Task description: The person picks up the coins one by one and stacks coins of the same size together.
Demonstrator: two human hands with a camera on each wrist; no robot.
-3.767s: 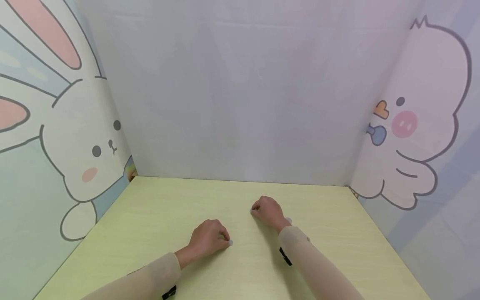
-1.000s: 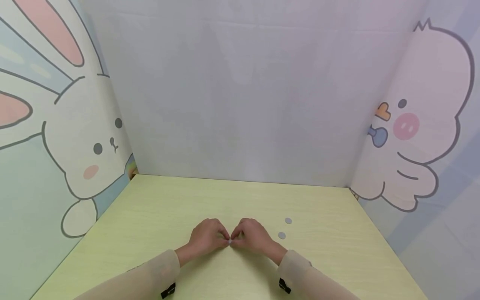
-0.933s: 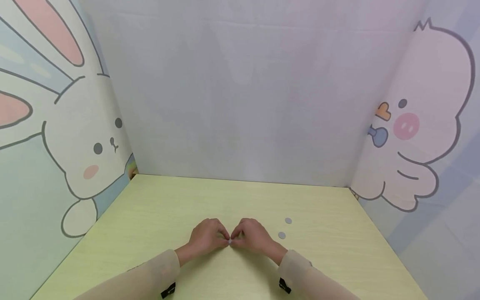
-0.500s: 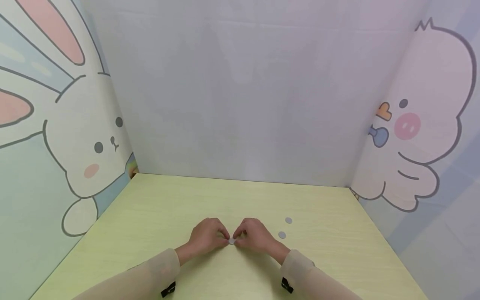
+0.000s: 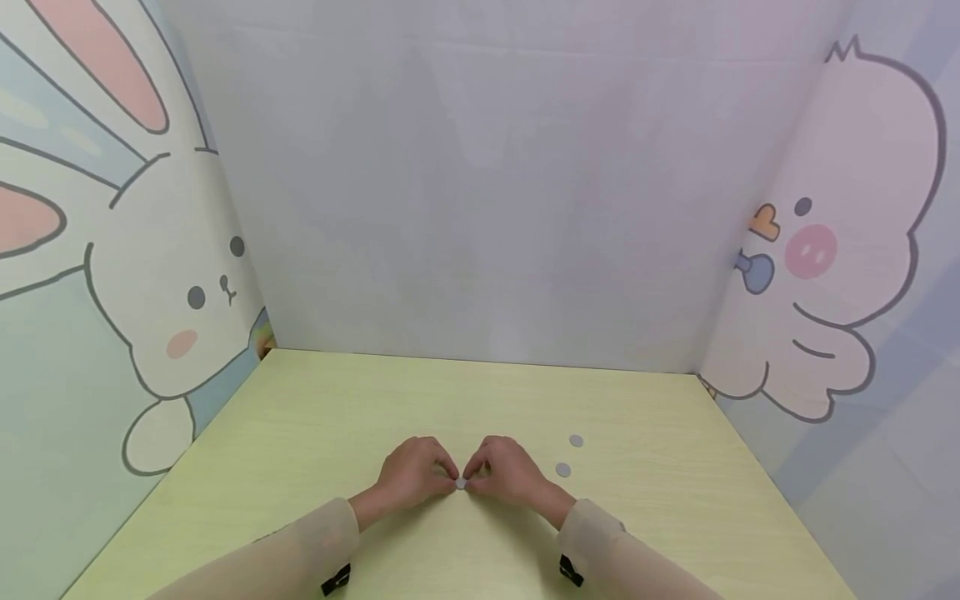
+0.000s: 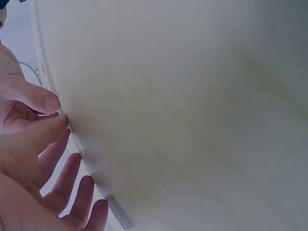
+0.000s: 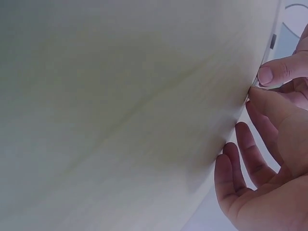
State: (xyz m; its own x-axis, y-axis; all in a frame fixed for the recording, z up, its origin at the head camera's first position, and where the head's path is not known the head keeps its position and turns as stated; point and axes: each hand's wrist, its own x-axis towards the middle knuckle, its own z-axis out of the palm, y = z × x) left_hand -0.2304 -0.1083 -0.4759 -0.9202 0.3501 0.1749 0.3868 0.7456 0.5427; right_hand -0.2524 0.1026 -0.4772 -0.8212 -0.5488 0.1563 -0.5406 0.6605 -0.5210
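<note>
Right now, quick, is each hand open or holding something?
Left hand: closed, pinching the left edge of the middle disc.
Right hand: closed, pinching that disc's right edge.

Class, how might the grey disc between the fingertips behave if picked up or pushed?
The grey disc looks small beside the fingertips, so it's probably light. Similar loose discs lie flat, so, pushed on the table, it would likely slide rather than roll.

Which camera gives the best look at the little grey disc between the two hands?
The head view: from above, it shows the small grey disc between the left hand and right hand. Both wrist views look low across the table, where fingertips crowd it; at most a thin edge shows, too small to tell.
</note>
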